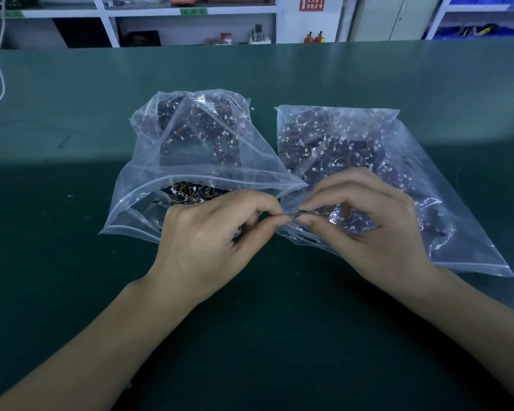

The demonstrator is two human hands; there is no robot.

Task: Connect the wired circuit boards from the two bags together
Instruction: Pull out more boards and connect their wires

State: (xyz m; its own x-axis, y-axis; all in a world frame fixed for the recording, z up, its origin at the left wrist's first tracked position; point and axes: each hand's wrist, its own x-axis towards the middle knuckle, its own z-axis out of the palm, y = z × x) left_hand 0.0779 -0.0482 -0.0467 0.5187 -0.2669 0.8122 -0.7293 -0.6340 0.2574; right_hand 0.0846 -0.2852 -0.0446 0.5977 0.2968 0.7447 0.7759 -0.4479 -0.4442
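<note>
Two clear zip bags lie side by side on the green table, both full of small dark circuit boards with thin wires and white connectors. The left bag (190, 149) has its mouth open toward me; the right bag (383, 149) lies flatter. In front of them my left hand (208, 241) and my right hand (368, 229) meet fingertip to fingertip. Each pinches one end of a thin wired piece (293, 214) with yellow and dark wires. The boards attached to those wires are hidden behind my fingers.
The green table mat (264, 336) stretches wide around the bags. A white cord (0, 69) hangs at the far left. Behind the table's far edge stand white shelves (190, 25) and blue bins (481, 28).
</note>
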